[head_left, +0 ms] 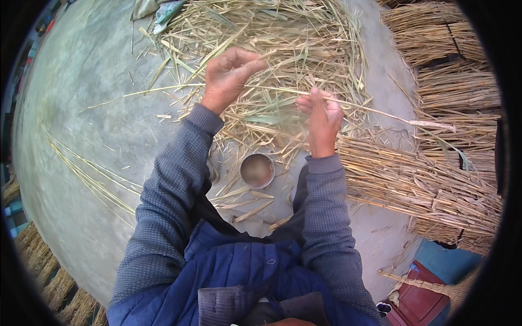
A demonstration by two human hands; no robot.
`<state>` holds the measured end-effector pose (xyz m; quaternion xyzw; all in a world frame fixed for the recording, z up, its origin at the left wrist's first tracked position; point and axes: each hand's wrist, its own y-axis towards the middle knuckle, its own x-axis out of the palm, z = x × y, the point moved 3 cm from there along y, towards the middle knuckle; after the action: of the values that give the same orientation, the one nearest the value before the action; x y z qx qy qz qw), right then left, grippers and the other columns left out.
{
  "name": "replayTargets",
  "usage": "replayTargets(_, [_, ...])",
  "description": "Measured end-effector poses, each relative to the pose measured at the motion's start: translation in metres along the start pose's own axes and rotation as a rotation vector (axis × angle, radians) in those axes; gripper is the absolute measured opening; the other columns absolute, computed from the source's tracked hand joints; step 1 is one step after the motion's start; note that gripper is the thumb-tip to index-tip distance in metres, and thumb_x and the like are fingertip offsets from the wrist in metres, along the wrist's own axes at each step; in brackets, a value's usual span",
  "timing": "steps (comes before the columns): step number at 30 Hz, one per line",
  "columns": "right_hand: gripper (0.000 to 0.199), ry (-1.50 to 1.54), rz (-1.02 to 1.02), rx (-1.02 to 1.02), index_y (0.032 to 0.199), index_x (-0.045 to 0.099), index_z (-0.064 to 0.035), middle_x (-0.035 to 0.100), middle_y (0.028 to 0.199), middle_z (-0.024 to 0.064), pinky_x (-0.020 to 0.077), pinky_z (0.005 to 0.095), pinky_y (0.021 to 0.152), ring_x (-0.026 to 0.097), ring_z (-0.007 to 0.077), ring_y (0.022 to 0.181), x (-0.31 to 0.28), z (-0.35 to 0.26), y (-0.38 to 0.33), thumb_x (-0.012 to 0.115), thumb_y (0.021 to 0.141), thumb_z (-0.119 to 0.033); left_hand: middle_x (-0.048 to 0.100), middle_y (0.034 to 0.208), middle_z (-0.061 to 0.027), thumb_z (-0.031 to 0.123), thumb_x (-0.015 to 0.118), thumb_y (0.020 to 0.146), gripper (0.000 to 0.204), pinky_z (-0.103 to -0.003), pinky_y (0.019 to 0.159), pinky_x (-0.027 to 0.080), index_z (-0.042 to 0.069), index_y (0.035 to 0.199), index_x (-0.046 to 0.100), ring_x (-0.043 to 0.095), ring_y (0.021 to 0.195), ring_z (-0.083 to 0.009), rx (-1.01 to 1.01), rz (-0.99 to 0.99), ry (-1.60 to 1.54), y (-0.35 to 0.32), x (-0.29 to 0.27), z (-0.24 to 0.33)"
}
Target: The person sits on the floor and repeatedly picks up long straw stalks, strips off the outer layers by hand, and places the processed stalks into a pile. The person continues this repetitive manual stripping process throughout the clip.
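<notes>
A long, thin reed stalk (375, 110) runs across in front of me, its thin end out to the left and a pale, papery end on the right. My right hand (324, 113) is closed on it, pinching it between thumb and fingers. My left hand (231, 79) is closed too, with a short dry strip of husk (268, 54) poking out between thumb and forefinger. The stalk passes at the left palm; whether those fingers also grip it is hidden. Below both hands lies a wide heap of dry leaves and husks (293, 38).
A round metal tin (257, 170) stands on the grey floor between my legs. Bundled reeds (418, 185) are stacked along the right. Several loose stalks (92, 176) lie to the left, and more bundles (49, 271) at lower left. A dark red object (418, 296) is at lower right.
</notes>
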<state>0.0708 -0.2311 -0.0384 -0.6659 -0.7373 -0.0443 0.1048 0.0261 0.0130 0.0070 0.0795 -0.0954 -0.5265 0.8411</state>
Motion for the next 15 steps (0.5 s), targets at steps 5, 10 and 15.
replayTargets(5, [0.029,0.114,-0.044,-0.022,0.103,0.061,0.0033,0.071,0.085,0.0156,0.0596,0.0268,0.064,0.073,0.0194,0.073,0.011,0.004,0.016,0.070,0.097,-0.023,0.074,0.085,-0.0037,0.016,0.077,0.088,0.014,-0.029,0.072,0.053,0.007,0.096,0.070,0.067,0.078,-0.0126,0.109,0.018,0.326,0.038,-0.054,-0.009])
replayTargets(10, [0.030,0.158,-0.059,0.030,0.107,0.060,0.0042,0.071,0.090,0.0163,0.0598,0.0260,0.065,0.073,0.0191,0.075,0.015,0.007,0.013,0.071,0.096,-0.022,0.073,0.091,-0.0047,0.031,0.077,0.085,0.025,-0.039,0.081,0.045,0.009,0.097,0.072,0.064,0.091,-0.0265,0.451,-0.262,1.037,0.015,-0.029,-0.017])
replayTargets(15, [0.033,0.167,-0.080,0.074,0.110,0.059,0.0053,0.071,0.091,0.0164,0.0604,0.0254,0.067,0.073,0.0191,0.077,0.010,0.011,0.016,0.072,0.095,-0.021,0.072,0.079,-0.0088,0.026,0.078,0.086,0.023,-0.036,0.067,0.049,0.005,0.090,0.073,0.067,0.072,-0.0240,0.098,-0.578,0.787,0.008,-0.007,-0.022])
